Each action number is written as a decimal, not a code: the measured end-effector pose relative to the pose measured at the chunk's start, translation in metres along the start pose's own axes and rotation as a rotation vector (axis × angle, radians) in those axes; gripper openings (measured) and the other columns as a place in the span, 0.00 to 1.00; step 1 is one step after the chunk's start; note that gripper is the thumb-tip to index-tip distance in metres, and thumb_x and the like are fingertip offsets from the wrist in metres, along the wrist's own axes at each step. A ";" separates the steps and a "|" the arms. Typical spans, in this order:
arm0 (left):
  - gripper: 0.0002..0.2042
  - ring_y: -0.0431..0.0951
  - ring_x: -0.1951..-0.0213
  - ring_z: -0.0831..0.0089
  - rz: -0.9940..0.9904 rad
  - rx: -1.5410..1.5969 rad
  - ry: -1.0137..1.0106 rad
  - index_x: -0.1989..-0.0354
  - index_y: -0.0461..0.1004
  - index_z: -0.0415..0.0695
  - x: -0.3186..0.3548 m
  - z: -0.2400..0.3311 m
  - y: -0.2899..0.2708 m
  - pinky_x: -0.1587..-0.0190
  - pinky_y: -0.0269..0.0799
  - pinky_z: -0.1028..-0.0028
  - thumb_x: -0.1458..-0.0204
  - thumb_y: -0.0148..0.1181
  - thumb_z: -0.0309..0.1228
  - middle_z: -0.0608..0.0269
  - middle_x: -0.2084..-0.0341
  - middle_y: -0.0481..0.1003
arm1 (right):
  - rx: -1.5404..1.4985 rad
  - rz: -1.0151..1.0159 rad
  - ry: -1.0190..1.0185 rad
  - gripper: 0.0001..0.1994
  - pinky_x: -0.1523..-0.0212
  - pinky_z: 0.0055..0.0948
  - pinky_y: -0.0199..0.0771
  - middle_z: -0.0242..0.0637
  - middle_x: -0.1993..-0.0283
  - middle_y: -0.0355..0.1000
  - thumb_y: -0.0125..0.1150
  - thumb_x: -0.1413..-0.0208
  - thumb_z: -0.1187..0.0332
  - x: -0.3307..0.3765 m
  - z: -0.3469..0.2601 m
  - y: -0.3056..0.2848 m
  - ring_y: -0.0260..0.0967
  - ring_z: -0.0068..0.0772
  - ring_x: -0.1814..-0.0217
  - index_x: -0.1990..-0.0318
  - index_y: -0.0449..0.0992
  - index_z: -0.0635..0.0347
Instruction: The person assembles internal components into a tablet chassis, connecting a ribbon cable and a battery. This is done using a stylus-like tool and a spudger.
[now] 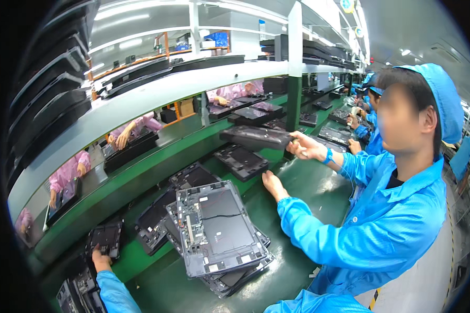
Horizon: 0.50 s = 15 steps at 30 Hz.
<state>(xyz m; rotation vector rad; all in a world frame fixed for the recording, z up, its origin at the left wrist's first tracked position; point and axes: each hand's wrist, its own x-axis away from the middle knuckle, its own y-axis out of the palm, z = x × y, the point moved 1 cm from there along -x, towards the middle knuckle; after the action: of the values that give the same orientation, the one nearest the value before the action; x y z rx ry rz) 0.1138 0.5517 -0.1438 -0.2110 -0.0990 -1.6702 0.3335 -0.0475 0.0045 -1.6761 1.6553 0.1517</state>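
- Green surface [163, 286] runs beneath the work, broadest toward 6 o'clock.
- At 8 o'clock, the person's left hand [102, 257], in a blue sleeve, has its fingers against the near edge of a small black chassis [107, 238]; whether they grip it I cannot tell.
- The right hand is out of view, so its state cannot be told.
- Toward 6 o'clock lies a rough stack of open electronics chassis; the top chassis [220, 242] shows a circuit board [194, 225] along its left side and a black cable [227, 215] across its middle.
- From that stack, a dark chassis [155, 219] lies just beside it at 9 o'clock, another [196, 176] at 11, and a frame-like chassis [243, 161] at 1.
- At 3 o'clock, a blue-clad co-worker [368, 237] grips a motion-blurred black unit [257, 137] with one hand [309, 148]; their other hand [273, 185] is near the frame-like chassis.
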 end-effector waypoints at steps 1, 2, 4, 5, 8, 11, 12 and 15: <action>0.35 0.69 0.38 0.41 -0.114 -0.039 0.251 0.32 0.68 0.41 -0.024 0.008 -0.082 0.34 0.62 0.51 0.50 0.66 0.42 0.45 0.37 0.71 | -0.070 -0.029 -0.082 0.08 0.73 0.43 0.69 0.42 0.73 0.68 0.59 0.37 0.68 -0.002 -0.017 -0.005 0.70 0.49 0.71 0.68 0.71 0.59; 0.35 0.68 0.37 0.42 0.075 0.250 0.100 0.33 0.69 0.41 -0.032 0.023 -0.167 0.32 0.58 0.50 0.50 0.66 0.44 0.45 0.36 0.69 | -0.083 -0.120 -0.132 0.05 0.70 0.41 0.73 0.43 0.70 0.72 0.60 0.38 0.69 0.002 -0.034 -0.010 0.73 0.48 0.69 0.64 0.74 0.59; 0.35 0.66 0.36 0.43 0.072 0.535 -0.150 0.34 0.70 0.42 -0.061 -0.022 -0.096 0.30 0.55 0.50 0.50 0.66 0.46 0.44 0.34 0.68 | 0.422 -0.213 -0.012 0.06 0.67 0.40 0.74 0.41 0.69 0.72 0.59 0.37 0.67 0.003 0.017 -0.077 0.73 0.45 0.68 0.63 0.74 0.60; 0.31 0.74 0.46 0.51 0.372 0.346 -0.237 0.42 0.75 0.38 -0.043 -0.040 -0.086 0.39 0.67 0.53 0.52 0.69 0.44 0.51 0.42 0.74 | 0.856 -0.402 0.056 0.07 0.64 0.38 0.76 0.39 0.69 0.73 0.59 0.36 0.66 0.015 0.034 -0.124 0.74 0.43 0.67 0.62 0.75 0.60; 0.25 0.81 0.57 0.61 0.596 0.335 -0.258 0.51 0.80 0.35 -0.005 0.031 -0.027 0.48 0.78 0.57 0.54 0.73 0.41 0.58 0.50 0.80 | 2.133 -0.940 0.198 0.11 0.55 0.32 0.80 0.34 0.68 0.74 0.57 0.34 0.61 0.000 0.063 -0.330 0.75 0.34 0.64 0.59 0.75 0.60; 0.25 0.80 0.54 0.60 0.678 0.374 -0.264 0.52 0.78 0.32 0.057 0.079 0.034 0.50 0.80 0.56 0.55 0.75 0.38 0.58 0.51 0.78 | 3.211 -1.130 0.280 0.14 0.60 0.31 0.76 0.30 0.70 0.72 0.57 0.33 0.52 0.079 0.128 -0.341 0.72 0.30 0.62 0.57 0.74 0.54; 0.26 0.79 0.52 0.60 0.735 0.537 -0.197 0.51 0.76 0.31 0.050 0.061 0.021 0.51 0.80 0.56 0.55 0.75 0.37 0.56 0.51 0.77 | 3.072 -1.109 0.302 0.14 0.65 0.30 0.73 0.29 0.73 0.73 0.61 0.35 0.53 0.072 0.130 -0.336 0.72 0.27 0.66 0.60 0.74 0.54; 0.24 0.79 0.51 0.59 0.759 0.673 -0.036 0.50 0.70 0.29 -0.006 0.009 -0.097 0.52 0.82 0.59 0.49 0.72 0.32 0.51 0.52 0.75 | 2.941 -0.843 0.397 0.11 0.77 0.27 0.66 0.26 0.80 0.72 0.71 0.43 0.58 0.040 0.155 -0.318 0.66 0.21 0.78 0.66 0.78 0.52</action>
<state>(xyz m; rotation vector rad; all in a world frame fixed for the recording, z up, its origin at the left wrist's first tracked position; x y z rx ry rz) 0.0190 0.5698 -0.1303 0.2165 -0.5300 -0.8106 0.6889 -0.0316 0.0074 0.3744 -0.1301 -1.8890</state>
